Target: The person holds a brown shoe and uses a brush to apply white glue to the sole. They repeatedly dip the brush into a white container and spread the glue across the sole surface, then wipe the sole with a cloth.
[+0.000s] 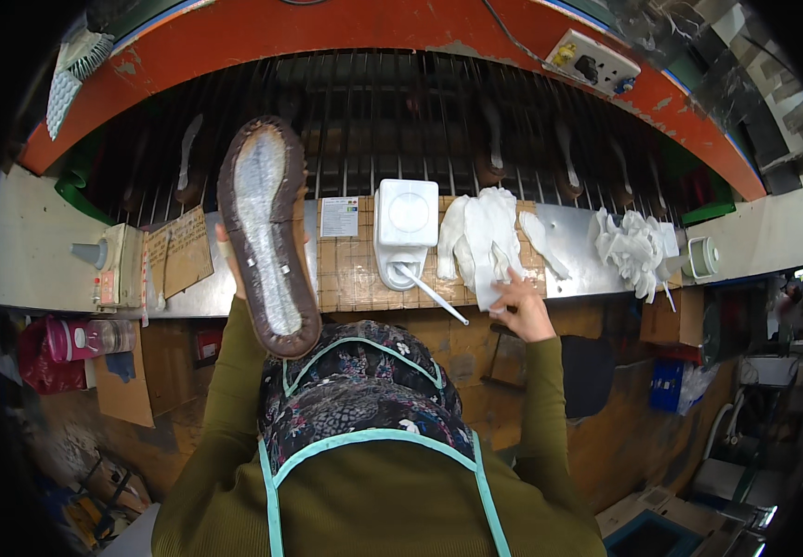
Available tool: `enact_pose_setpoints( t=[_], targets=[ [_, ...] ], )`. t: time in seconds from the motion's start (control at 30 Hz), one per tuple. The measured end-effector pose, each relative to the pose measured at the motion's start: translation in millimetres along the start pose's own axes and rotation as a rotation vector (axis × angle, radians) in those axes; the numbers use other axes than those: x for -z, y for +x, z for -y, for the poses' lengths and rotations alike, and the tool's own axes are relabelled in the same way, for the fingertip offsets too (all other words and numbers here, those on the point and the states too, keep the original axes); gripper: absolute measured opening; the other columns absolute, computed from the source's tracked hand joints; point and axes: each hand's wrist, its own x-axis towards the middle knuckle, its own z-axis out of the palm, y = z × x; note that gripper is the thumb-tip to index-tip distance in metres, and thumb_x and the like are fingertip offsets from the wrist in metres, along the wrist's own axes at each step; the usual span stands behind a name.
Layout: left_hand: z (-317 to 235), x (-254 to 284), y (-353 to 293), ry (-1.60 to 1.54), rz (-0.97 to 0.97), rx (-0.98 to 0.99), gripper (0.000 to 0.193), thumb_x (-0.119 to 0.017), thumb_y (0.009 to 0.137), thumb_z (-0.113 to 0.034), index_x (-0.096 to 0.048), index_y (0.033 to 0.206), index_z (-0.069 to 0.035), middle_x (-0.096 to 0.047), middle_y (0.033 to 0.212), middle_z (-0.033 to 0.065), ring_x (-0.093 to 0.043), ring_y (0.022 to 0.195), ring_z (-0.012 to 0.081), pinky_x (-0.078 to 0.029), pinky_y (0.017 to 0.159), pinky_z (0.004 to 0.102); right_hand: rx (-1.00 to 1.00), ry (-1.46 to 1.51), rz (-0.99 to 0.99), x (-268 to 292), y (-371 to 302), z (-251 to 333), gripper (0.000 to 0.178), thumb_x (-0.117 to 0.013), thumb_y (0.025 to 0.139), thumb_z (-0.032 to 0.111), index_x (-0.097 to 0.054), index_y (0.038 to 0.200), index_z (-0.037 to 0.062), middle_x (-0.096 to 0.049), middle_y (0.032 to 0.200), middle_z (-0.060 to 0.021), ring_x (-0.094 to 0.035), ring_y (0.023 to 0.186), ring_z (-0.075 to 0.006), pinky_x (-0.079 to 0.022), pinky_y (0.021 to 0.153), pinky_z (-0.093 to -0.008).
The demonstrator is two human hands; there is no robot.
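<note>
In my left hand (227, 249) is a brown shoe upper (292, 213), sole side up, with a whitish, silvery strip along its middle. My fingers grip it from beneath and at its left edge; most of them are hidden. My right hand (524, 306) has its fingers apart at the lower end of a pile of thin white pieces (487, 232), touching the front one. Left of the pile stands a white container (406, 212) with a white-handled stick (438, 299), probably a brush, slanting out of its opening.
A patterned board (341, 269) lies under the container on the metal bench. Crumpled white scraps (638, 246) lie to the right. Behind the bench, shoes stand on a rack of metal rods (373, 111) under an orange beam (373, 28) with a socket panel (592, 60). Cardboard (178, 251) leans at left.
</note>
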Motion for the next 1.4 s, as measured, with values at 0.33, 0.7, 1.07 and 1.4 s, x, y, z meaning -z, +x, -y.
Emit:
enact_pose_setpoints(
  t=[0.33, 0.7, 1.07, 1.4],
  targets=[
    [51, -108, 32, 0.068, 0.275, 0.099, 0.102, -0.052, 0.072, -0.081, -0.041, 0.136, -0.003, -0.055, 0.125, 0.0156, -0.061, 0.107, 0.0227, -0.055, 0.088, 0.034, 0.331, 0.789, 0.178, 78, -3, 181, 0.01, -0.071, 0.074, -0.004, -0.07, 0.084, -0.0016, -0.07, 0.077, -0.0109, -0.071, 0.075, -0.02, -0.055, 0.086, -0.0359],
    [80, -133, -6, 0.158, 0.354, 0.271, 0.121, -0.041, 0.065, -0.092, -0.025, 0.146, -0.004, -0.039, 0.143, 0.0183, -0.043, 0.13, 0.0314, -0.037, 0.109, 0.0415, 0.355, 0.94, 0.063, 91, 100, 204, 0.013, -0.07, 0.083, 0.003, -0.064, 0.093, -0.0028, -0.066, 0.086, -0.0037, -0.062, 0.08, -0.0079, -0.052, 0.068, -0.0214],
    [56, -127, -29, 0.081, 0.295, 0.155, 0.104, -0.062, 0.069, -0.076, -0.04, 0.137, -0.001, -0.056, 0.128, 0.0141, -0.06, 0.11, 0.0221, -0.051, 0.095, 0.0359, 0.443, 0.872, 0.024, 94, 156, 212, 0.012, -0.07, 0.082, 0.0, -0.064, 0.092, -0.0031, -0.064, 0.084, -0.0001, -0.058, 0.075, -0.0042, -0.049, 0.065, -0.0207],
    [41, -114, -26, 0.039, 0.29, 0.186, 0.104, -0.069, 0.067, -0.071, -0.039, 0.137, 0.0, -0.056, 0.127, 0.0164, -0.062, 0.108, 0.0243, -0.054, 0.092, 0.0376, 0.467, 0.227, -0.408, 97, 173, 233, 0.035, -0.081, 0.068, 0.013, -0.07, 0.101, 0.0064, -0.061, 0.074, 0.0, -0.053, 0.085, -0.0162, -0.042, 0.081, -0.0322]
  ],
)
